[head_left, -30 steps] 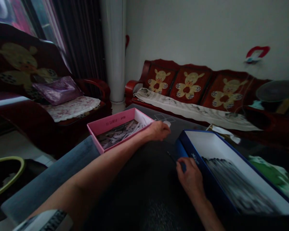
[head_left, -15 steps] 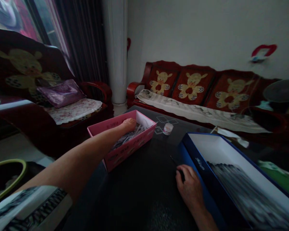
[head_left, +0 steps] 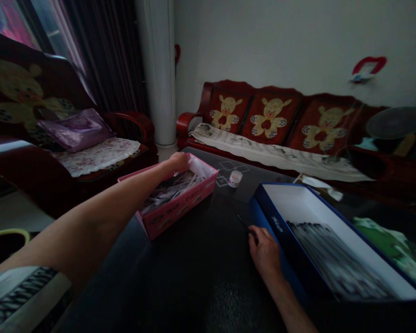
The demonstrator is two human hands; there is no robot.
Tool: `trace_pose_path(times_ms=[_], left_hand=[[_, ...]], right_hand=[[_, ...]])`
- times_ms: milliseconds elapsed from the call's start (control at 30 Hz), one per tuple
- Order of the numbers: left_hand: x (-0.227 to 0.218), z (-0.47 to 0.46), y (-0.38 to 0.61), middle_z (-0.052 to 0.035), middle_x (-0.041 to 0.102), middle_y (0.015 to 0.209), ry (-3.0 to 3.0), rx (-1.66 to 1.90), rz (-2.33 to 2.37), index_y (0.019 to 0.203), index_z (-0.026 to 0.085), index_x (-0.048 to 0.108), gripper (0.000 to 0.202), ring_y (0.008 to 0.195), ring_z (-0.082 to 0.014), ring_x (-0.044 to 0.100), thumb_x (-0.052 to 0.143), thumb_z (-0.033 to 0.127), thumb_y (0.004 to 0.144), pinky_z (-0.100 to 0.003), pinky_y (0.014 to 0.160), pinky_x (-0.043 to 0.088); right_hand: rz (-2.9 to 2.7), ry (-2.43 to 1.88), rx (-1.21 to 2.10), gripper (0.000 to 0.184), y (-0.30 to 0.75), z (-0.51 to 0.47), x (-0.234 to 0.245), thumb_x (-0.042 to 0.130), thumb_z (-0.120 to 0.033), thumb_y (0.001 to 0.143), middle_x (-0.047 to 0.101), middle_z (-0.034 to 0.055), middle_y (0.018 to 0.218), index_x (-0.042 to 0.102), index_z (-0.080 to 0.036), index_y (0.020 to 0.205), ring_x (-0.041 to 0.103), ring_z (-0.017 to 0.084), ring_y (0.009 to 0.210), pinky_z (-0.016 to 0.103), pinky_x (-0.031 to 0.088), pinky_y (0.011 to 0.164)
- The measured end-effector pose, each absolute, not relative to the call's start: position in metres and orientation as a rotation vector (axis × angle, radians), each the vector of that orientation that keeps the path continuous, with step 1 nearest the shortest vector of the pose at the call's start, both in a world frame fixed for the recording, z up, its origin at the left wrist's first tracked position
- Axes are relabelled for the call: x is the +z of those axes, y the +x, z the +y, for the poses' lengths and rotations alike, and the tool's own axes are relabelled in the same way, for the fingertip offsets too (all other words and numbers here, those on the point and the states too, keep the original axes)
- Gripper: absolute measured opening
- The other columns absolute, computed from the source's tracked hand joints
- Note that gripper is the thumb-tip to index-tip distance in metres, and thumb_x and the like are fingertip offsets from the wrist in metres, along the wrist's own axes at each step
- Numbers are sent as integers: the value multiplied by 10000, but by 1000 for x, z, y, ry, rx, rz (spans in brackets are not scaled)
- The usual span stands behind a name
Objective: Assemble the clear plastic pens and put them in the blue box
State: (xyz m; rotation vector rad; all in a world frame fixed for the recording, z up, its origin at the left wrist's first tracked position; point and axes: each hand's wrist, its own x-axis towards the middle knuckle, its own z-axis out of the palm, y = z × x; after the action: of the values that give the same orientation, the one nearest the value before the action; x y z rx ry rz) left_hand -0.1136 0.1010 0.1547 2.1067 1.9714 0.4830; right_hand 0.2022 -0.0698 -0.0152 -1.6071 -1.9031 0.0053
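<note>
My left hand is over the far end of a pink cardboard box, its fingers curled closed. A slim pale bit shows under the fingers, but I cannot make out what they hold. Many narrow whitish and grey strips lie jumbled in that box. Resting on the dark table, my right hand grips a thin dark pen-like stick that points up and left. Right beside it stands a blue box with a white inside, holding a row of slender dark-grey sticks.
A small white and pink tub stands on the table between the boxes. Green and white cloth or plastic lies to the right, white paper behind the blue box. A yellow-rimmed bin is at lower left.
My left hand has risen slightly, from among the strips to about the pink box's rim. The view has shifted a little; my right hand still grips the dark stick.
</note>
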Motion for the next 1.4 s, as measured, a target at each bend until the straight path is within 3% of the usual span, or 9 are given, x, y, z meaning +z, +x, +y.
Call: trace_pose_path(times_ms=[67,200,400,533,667,733,900,1100,1400], left_hand=[[170,94,-103,-43,655,716,2075,442,1995,984,81,675,270,750,-205,655,669,144,722,-249,643,511],[181,56,-67,5,618,656,1965,720,1536,1263,134,534,499,535,-101,578,526,107,765,-177,516,450],[108,-11,-12,5,600,684,1856,813,1182,1048,138,653,322,521,-75,511,431,131,816,-162,469,375],[48,-29,1,-19,630,668,2107,811,1270,881,137,688,294,607,-120,581,453,312,907,-200,562,424],[18,-32,2,-62,704,977,2255,926,1222,1175,181,605,313,842,-164,667,429,280,936,-235,739,499],[11,-31,1,-79,686,1071,2316,971,1204,1215,175,570,325,931,-174,661,413,251,940,-256,807,513],[5,-28,0,-84,667,1025,2436,950,1212,1159,149,565,279,917,-180,652,417,206,928,-289,811,533],[9,-26,-2,-87,661,1046,2444,876,1239,1127,142,563,251,944,-184,643,419,199,930,-297,837,524],[14,-31,4,-85,664,1011,2480,825,1146,1103,133,574,244,926,-190,640,410,200,936,-298,812,519]], right_hand=[[-1919,-1661,20,239,203,-69,-13,434,-197,856,655,106,914,648,-163,956,635,235,846,366,500,785],[-1908,-1741,28,225,201,-70,-7,431,-189,828,635,113,875,644,-170,898,622,255,813,386,491,734],[-1475,-1564,431,233,201,-67,2,488,-221,748,640,85,890,639,-175,920,601,217,821,367,485,761],[-993,-1414,1060,244,196,-67,10,580,-237,687,680,43,947,672,-201,910,595,150,723,274,488,625],[-656,-1091,1370,265,191,-68,19,658,-164,615,696,31,1002,699,-209,873,625,120,781,247,532,706],[-616,-985,1438,307,190,-69,23,664,-125,600,703,25,988,702,-218,890,639,124,812,271,547,773],[-667,-909,1414,354,186,-71,26,777,-177,604,707,0,949,690,-230,944,652,125,830,306,551,828],[-632,-960,1241,316,186,-70,22,786,-368,660,685,-17,781,672,-207,907,626,94,681,229,547,649],[-644,-987,1183,330,184,-68,17,788,-398,648,675,-22,748,661,-199,878,612,87,656,214,538,614]])
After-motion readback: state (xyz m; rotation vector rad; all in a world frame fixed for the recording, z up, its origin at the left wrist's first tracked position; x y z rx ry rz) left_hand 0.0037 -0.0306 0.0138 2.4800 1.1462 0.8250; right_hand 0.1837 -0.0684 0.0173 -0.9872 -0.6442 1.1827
